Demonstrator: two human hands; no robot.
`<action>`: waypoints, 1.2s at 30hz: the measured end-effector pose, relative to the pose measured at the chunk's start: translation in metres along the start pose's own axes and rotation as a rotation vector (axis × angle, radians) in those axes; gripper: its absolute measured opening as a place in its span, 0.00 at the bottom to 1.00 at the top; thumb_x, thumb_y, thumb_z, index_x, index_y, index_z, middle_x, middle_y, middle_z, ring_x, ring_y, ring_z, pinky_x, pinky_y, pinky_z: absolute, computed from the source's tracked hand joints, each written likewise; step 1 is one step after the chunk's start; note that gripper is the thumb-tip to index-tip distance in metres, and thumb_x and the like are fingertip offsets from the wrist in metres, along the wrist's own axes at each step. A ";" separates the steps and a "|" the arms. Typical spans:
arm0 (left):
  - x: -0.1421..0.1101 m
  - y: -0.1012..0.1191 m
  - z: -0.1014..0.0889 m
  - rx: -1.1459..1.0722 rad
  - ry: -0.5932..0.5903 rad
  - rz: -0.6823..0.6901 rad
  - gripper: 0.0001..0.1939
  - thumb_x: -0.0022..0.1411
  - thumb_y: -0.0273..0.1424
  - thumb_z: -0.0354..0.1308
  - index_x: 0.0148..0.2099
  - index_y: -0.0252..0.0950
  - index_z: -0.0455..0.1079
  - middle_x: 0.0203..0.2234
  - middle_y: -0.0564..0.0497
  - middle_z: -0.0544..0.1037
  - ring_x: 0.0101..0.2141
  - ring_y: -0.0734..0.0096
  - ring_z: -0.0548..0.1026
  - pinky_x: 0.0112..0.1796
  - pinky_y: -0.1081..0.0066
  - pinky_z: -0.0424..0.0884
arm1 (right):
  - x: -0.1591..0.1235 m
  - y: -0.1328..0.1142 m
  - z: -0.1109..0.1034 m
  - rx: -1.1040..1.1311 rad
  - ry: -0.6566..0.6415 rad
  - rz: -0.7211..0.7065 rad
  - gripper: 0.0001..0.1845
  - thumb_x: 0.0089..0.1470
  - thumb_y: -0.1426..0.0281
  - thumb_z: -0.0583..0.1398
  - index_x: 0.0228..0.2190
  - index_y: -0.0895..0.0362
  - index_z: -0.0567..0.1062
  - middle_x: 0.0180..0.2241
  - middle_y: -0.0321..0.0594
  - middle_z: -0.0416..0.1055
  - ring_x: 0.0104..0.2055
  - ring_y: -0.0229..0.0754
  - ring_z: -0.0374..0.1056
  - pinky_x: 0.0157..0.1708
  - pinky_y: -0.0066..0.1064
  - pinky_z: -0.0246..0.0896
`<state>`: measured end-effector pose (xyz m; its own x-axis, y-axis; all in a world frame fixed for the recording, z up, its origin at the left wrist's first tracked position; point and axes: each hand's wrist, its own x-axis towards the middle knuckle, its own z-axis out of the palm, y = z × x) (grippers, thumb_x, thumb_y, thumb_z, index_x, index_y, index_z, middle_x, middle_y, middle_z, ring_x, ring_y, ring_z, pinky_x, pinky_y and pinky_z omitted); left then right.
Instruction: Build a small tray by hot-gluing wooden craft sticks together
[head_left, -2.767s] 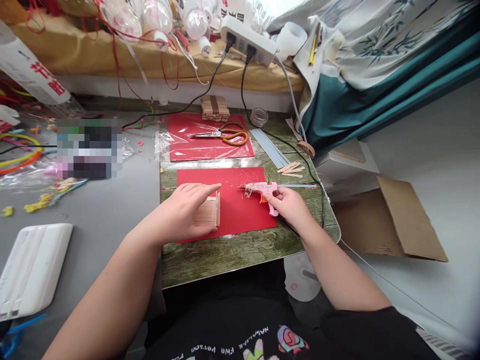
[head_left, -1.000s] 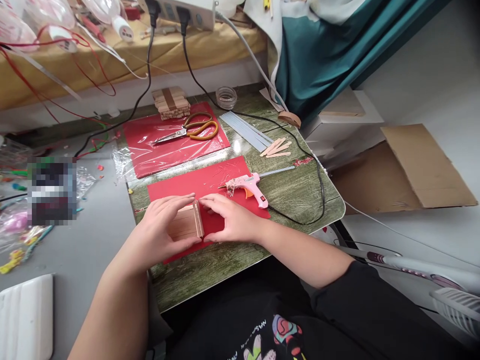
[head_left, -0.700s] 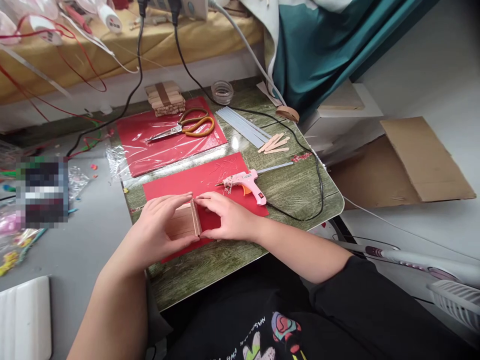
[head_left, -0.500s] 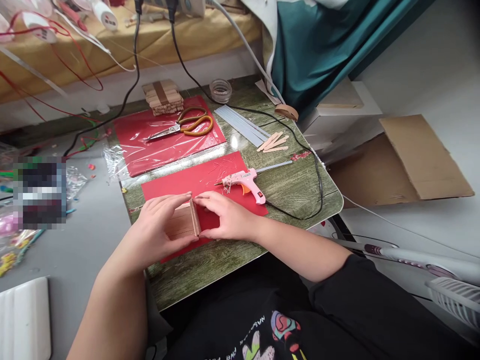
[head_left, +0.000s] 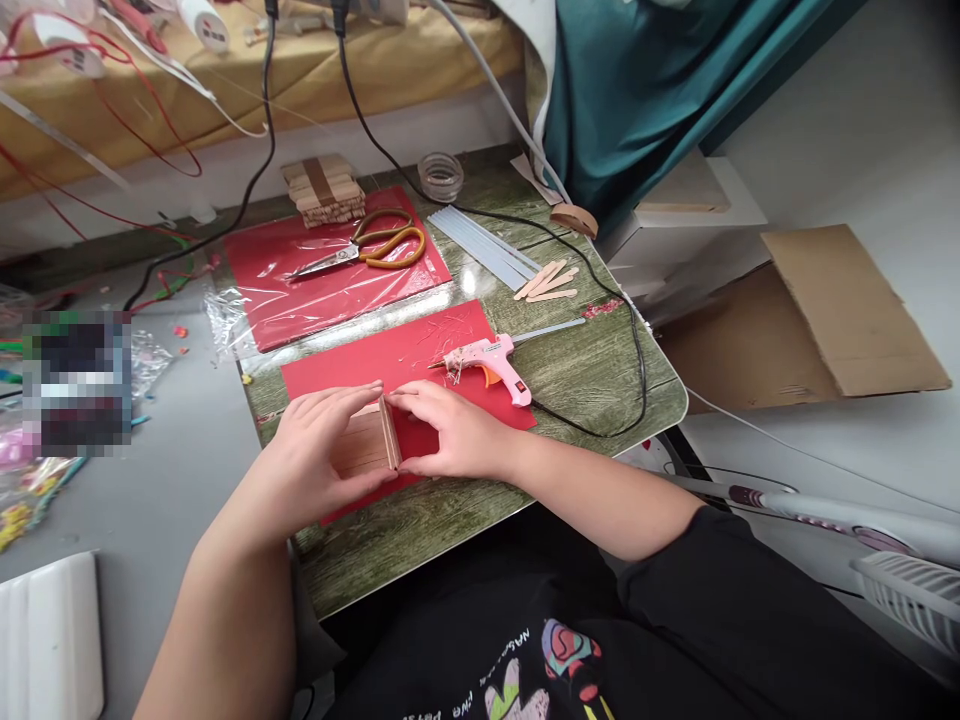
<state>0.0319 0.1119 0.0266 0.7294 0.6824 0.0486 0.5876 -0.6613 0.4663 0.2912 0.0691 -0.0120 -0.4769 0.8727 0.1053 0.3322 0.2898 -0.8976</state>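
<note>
A small box-like piece made of wooden craft sticks (head_left: 364, 442) sits on a red sheet (head_left: 345, 372). My left hand (head_left: 319, 447) arches over it, thumb at the near edge and fingers at the far edge, and hides its left part. From the right, my right hand (head_left: 442, 430) grips the ends of the upright stick wall between thumb and fingers. Just beyond lies a pink glue gun (head_left: 487, 362) with a glue stick in its back and strings of glue at its nozzle.
Scissors (head_left: 375, 250) rest on plastic-wrapped red sheets (head_left: 277, 300), beside a bundle of craft sticks (head_left: 322, 190). Glue sticks (head_left: 484, 248), loose craft sticks (head_left: 551, 282), a tape roll (head_left: 574, 220) and a clear round container (head_left: 440, 177) lie farther back. The glue gun's black cord (head_left: 643, 370) loops along the right side.
Both hands keep the same hold on the stick piece. Only a slight shift of the camera view shows.
</note>
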 end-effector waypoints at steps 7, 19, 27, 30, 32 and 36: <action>0.000 0.004 -0.002 -0.007 -0.010 -0.025 0.43 0.64 0.54 0.66 0.74 0.47 0.56 0.66 0.43 0.71 0.63 0.45 0.71 0.62 0.48 0.66 | 0.000 -0.001 -0.001 0.002 0.002 0.004 0.44 0.57 0.61 0.73 0.69 0.55 0.65 0.65 0.54 0.64 0.70 0.53 0.62 0.72 0.48 0.57; 0.001 0.006 -0.002 -0.005 -0.008 -0.031 0.43 0.65 0.54 0.65 0.75 0.47 0.55 0.67 0.42 0.71 0.63 0.44 0.71 0.62 0.48 0.66 | 0.000 -0.001 0.001 0.020 0.009 -0.002 0.43 0.57 0.62 0.72 0.69 0.55 0.65 0.65 0.52 0.65 0.68 0.52 0.64 0.71 0.47 0.59; 0.001 0.006 -0.002 -0.005 -0.008 -0.017 0.44 0.65 0.53 0.65 0.75 0.47 0.54 0.67 0.41 0.71 0.63 0.43 0.71 0.62 0.46 0.66 | 0.000 -0.003 0.000 0.023 0.003 0.019 0.43 0.57 0.62 0.72 0.69 0.53 0.65 0.65 0.51 0.65 0.68 0.52 0.64 0.71 0.48 0.59; 0.000 0.005 -0.001 -0.002 -0.007 -0.015 0.44 0.65 0.53 0.66 0.75 0.47 0.54 0.67 0.40 0.71 0.63 0.43 0.71 0.61 0.47 0.66 | 0.000 -0.004 0.000 0.022 0.000 0.028 0.43 0.57 0.63 0.72 0.69 0.52 0.65 0.65 0.51 0.65 0.68 0.52 0.64 0.71 0.49 0.59; 0.000 0.005 -0.001 0.000 -0.003 -0.012 0.44 0.65 0.52 0.66 0.75 0.47 0.54 0.67 0.41 0.71 0.64 0.43 0.71 0.62 0.47 0.66 | 0.000 -0.004 0.000 0.022 0.002 0.025 0.43 0.57 0.63 0.72 0.69 0.53 0.65 0.64 0.51 0.66 0.68 0.52 0.64 0.71 0.48 0.59; 0.000 0.006 -0.001 0.007 0.003 -0.005 0.44 0.65 0.52 0.66 0.75 0.47 0.54 0.67 0.41 0.71 0.64 0.42 0.71 0.62 0.46 0.66 | 0.000 -0.004 -0.001 0.027 0.008 0.013 0.43 0.57 0.63 0.72 0.68 0.54 0.65 0.64 0.52 0.66 0.68 0.51 0.65 0.70 0.47 0.60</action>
<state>0.0348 0.1085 0.0302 0.7253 0.6868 0.0488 0.5939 -0.6599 0.4603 0.2904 0.0684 -0.0078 -0.4659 0.8795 0.0964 0.3162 0.2673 -0.9102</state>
